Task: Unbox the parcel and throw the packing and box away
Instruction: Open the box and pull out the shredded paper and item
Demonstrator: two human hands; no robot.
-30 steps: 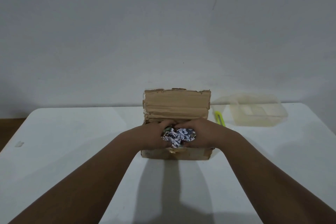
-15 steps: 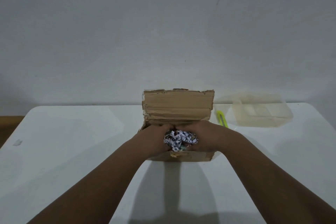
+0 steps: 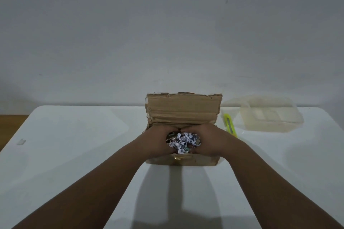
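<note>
A small brown cardboard box [image 3: 183, 110] stands open at the middle of the white table [image 3: 74, 154], its lid flap raised toward the wall. Inside lies a wad of shredded paper packing [image 3: 183, 142], white with blue print. My left hand [image 3: 158, 140] and my right hand [image 3: 210, 140] are both in the box, cupped around the wad from either side with the fingertips nearly meeting behind it. Whatever lies beneath the packing is hidden.
A yellow utility knife [image 3: 229, 124] lies just right of the box. A clear plastic container [image 3: 268, 115] sits at the back right near the wall. A small scrap [image 3: 21, 141] lies near the table's left edge. A grey wall rises behind the table.
Both hands have closed in a little tighter around the shredded paper, bunching it up slightly higher in the box. The box stays in place.
</note>
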